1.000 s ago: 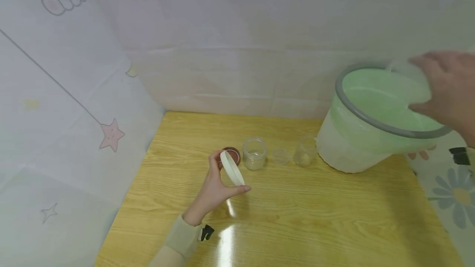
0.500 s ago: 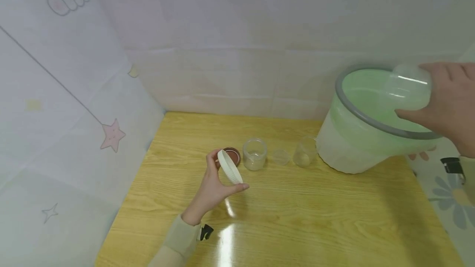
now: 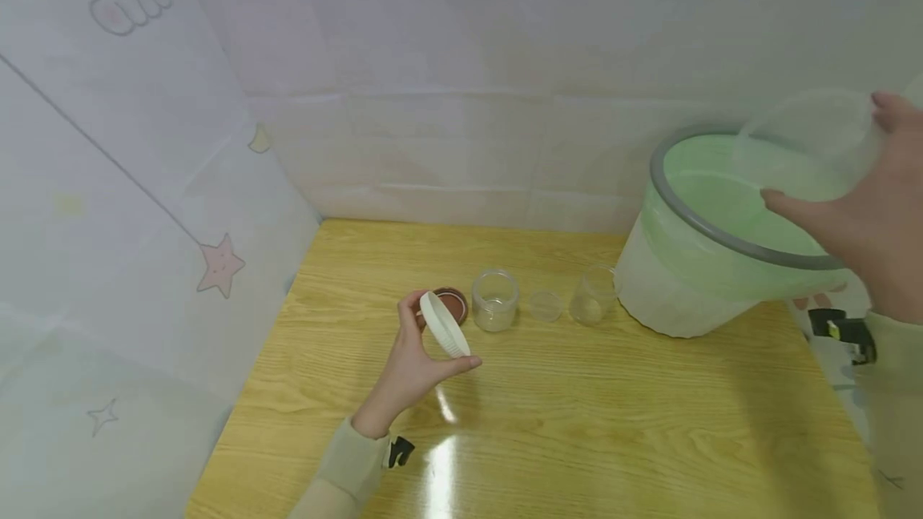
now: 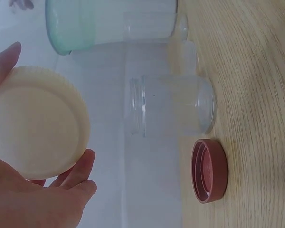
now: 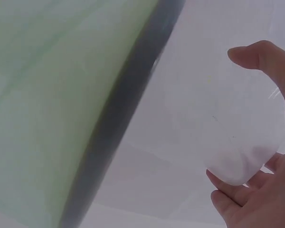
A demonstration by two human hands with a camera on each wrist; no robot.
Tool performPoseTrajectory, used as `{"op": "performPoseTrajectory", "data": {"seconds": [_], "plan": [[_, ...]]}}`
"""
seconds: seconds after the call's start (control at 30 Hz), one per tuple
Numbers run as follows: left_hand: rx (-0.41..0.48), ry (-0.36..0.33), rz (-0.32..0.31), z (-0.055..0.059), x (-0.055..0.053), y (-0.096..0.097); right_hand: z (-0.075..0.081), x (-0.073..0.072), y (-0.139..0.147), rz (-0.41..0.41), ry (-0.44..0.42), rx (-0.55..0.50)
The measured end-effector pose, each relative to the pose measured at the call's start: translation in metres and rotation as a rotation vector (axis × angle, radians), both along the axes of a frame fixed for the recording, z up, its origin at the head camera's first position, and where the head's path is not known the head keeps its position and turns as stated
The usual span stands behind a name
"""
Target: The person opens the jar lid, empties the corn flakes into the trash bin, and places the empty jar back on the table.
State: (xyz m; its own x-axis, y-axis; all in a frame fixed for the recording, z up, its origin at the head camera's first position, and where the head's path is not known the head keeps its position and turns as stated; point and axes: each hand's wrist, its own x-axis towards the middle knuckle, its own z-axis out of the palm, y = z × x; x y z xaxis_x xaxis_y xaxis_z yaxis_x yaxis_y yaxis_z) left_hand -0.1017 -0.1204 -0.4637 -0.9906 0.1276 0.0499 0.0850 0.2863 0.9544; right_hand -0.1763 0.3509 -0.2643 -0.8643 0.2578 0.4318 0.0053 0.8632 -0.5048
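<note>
My left hand (image 3: pixel 413 367) grips a cream lid with a ribbed edge (image 3: pixel 443 327) between thumb and fingers, tilted on its side above the table. Beneath it lies a reddish-brown lid (image 4: pixel 216 171). A clear round jar (image 3: pixel 495 303) stands upright just right of that lid. Over the mouth of a green and white bin (image 3: pixel 667 287), my right hand (image 3: pixel 887 223) holds a clear plastic jar (image 3: pixel 800 150), tipped over with its body toward the bin. In the right wrist view its outline is faint; the thumb (image 5: pixel 256 54) and fingers spread around it.
A thin clear disc (image 3: pixel 545 306) and a clear cup (image 3: pixel 593 296) continue the row toward the bin. The bin has a grey rim (image 3: pixel 710 232) and stands at the table's back right. Patterned sheets (image 3: pixel 433 142) hang behind and to the left of the wooden table (image 3: pixel 613 423).
My right hand has turned and shifted slightly with the clear jar, which stays over the bin and shows more fully. My left hand with the cream lid has drifted a little left.
</note>
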Motion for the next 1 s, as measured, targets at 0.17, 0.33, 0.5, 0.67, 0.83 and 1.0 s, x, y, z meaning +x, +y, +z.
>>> {"op": "performPoseTrajectory", "data": {"seconds": [0.17,0.33,0.5,0.67,0.83,1.0], "plan": [[0.002,0.007,-0.001,0.000,0.000,0.000,-0.003,0.014,-0.018,-0.032,0.042,-0.147],[0.005,0.010,0.003,0.000,-0.001,0.000,-0.010,0.023,-0.034,0.003,0.118,-0.299],[0.014,0.012,0.012,0.001,-0.002,-0.001,-0.017,0.028,-0.051,0.093,0.207,-0.346],[0.022,0.033,0.023,0.001,-0.005,-0.005,-0.037,0.028,-0.061,0.189,0.225,-0.295],[0.032,0.065,0.049,-0.002,-0.004,-0.011,-0.066,0.030,-0.083,0.297,0.201,-0.279],[0.031,0.070,0.074,-0.002,-0.005,-0.017,-0.096,0.028,-0.106,0.394,0.166,-0.344]]}}
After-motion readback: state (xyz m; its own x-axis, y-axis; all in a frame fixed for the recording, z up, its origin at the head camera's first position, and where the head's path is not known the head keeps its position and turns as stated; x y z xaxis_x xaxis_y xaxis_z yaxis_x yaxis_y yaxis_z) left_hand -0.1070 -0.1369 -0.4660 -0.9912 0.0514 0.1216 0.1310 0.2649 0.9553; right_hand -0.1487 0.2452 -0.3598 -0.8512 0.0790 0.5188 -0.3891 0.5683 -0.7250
